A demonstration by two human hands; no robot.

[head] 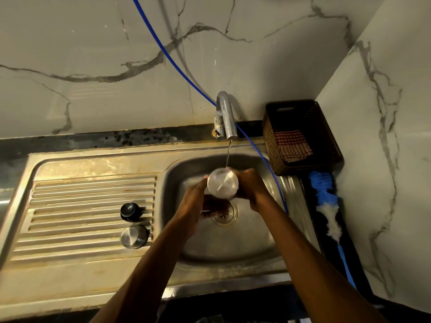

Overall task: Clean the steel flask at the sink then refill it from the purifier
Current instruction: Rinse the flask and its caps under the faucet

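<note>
Over the sink basin (pixel 233 248) I hold the steel flask (pixel 222 184) with both hands, one round end facing up at me. A thin stream of water runs from the chrome tap (pixel 226 115) onto that end. My left hand (pixel 197 203) grips the flask's lower body from the left, blurred. My right hand (pixel 250 185) wraps around it from the right. Much of the flask's body is hidden by my fingers. A black inner cap (pixel 129 210) and a steel cap (pixel 134 236) lie on the ribbed drainboard (pixel 81 206) to the left.
A dark woven basket (pixel 303 113) with a checked cloth (pixel 291 143) stands in the right corner. A blue and white brush (pixel 326 201) lies along the right edge. A blue tube (pixel 177 66) crosses the marble wall and passes behind the tap. The drain (pixel 227 215) sits below my hands.
</note>
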